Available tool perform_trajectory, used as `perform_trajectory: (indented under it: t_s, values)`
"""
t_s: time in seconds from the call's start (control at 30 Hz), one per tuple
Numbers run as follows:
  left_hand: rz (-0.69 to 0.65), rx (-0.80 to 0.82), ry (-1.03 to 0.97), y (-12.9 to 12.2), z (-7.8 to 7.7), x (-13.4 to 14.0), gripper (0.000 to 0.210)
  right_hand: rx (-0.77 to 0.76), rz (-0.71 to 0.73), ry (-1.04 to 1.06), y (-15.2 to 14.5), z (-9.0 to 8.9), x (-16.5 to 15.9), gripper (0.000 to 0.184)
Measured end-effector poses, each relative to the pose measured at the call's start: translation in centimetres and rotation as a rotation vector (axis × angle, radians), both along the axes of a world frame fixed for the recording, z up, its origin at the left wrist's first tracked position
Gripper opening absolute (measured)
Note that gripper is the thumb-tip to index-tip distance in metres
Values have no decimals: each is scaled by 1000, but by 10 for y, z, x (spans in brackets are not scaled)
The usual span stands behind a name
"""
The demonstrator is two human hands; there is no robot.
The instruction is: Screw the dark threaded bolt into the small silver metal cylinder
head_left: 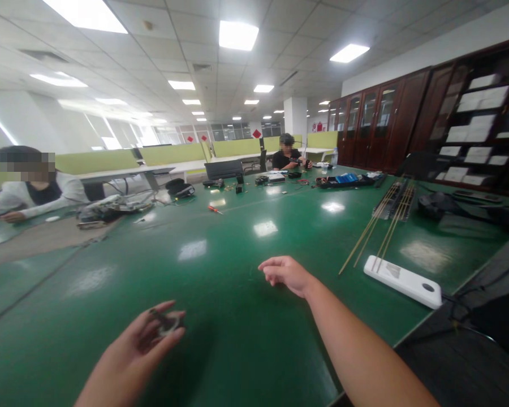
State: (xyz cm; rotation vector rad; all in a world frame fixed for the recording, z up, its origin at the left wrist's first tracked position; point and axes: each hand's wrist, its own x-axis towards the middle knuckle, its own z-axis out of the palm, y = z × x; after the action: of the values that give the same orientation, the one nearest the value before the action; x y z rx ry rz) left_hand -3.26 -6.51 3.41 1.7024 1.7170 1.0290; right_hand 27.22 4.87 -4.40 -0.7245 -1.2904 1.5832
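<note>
My left hand (pixel 142 333) is raised over the near left part of the green table (pixel 220 243). Its thumb and fingers curve around a small dark piece with a pale, curved, shiny edge (pixel 168 323); blur and the fingers hide what kind of thing it is. Out to the right, my right hand (pixel 286 274) hovers low above the tabletop, palm down. Its fingers point left, loosely bent and slightly apart, and I see nothing between them.
Farther off lies a red screwdriver (pixel 214 210). At right are a white power-strip-shaped block (pixel 402 281), thin sticks (pixel 367 229) and a black bag (pixel 453 209). A blue-filled tray (pixel 345 180) and small devices line the far side. One person (pixel 287 155) sits across, another (pixel 38 183) at left.
</note>
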Motion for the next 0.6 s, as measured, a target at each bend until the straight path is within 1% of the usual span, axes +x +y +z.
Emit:
perform_trajectory:
  t_s: [0.03,0.07,0.1,0.13,0.17,0.23,0.3,0.4,0.5,0.6]
  values:
    - [-113,-63,-97,11,-3,14,70,13,12,3,0,0,0,30]
    - [-201,-97,-139,23,-6,29,66,26,24,5,1,-1,-1,31]
    - [-265,-90,-129,34,-10,45,59,39,33,6,1,-1,-1,33]
    - [-310,-55,-79,45,-15,60,53,50,38,4,2,-2,-2,38]
    - [-327,-42,-58,54,-20,72,50,59,40,0,3,-3,-3,42]
    - [-344,-11,-24,68,-31,89,45,70,41,-18,6,-5,-5,50]
    - [-340,23,1,76,-42,94,44,76,39,-41,10,-6,-7,53]
    - [-340,86,41,82,-54,89,41,100,32,-108,12,-8,-10,56]
    - [-335,127,62,85,-59,83,37,145,29,-192,12,-8,-10,53]
    - [-299,146,55,86,-61,82,40,173,27,-227,11,-7,-10,51]
